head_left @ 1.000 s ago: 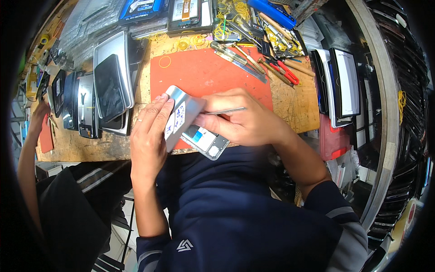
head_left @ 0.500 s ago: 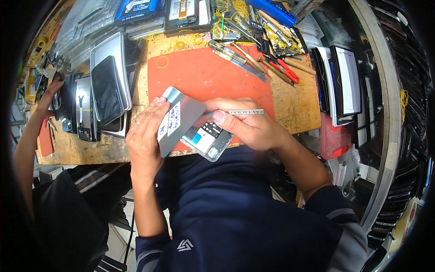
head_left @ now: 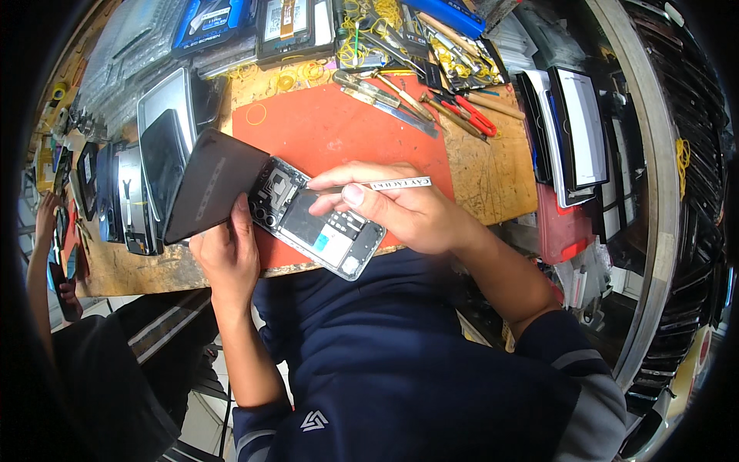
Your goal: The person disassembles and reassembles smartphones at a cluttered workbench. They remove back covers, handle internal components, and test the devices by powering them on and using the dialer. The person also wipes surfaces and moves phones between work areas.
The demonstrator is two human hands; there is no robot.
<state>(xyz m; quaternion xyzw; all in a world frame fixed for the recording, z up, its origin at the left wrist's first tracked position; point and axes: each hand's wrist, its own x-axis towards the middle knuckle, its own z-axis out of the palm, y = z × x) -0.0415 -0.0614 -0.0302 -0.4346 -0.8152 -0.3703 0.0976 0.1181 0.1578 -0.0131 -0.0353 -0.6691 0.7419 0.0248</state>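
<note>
My left hand (head_left: 229, 258) is closed on a thin phone back panel (head_left: 212, 189), thumb against its dark inner face. The panel stands tilted up at the left end of an opened phone body (head_left: 308, 219). Camera parts, a black battery area and a small blue patch show inside the body. Whether the left fingers also support the body is hidden. Between the thumb and fingers of my right hand (head_left: 412, 212) is a slim pry tool (head_left: 396, 184) with a white printed handle. Its tip points toward the phone's upper edge.
Under the work lies an orange mat (head_left: 308, 115) on a wooden bench (head_left: 500, 177). Beyond it are pliers with red handles (head_left: 476, 115), tweezers and yellow rubber bands. Phone screens (head_left: 138, 192) stand stacked at left, boxes (head_left: 573, 127) at right. Another person's hand (head_left: 69, 300) holds a dark object.
The panel has swung left off the phone body, turning from its silver, written-on side to its dark inner face. My right hand has shifted slightly left, uncovering more of the inside.
</note>
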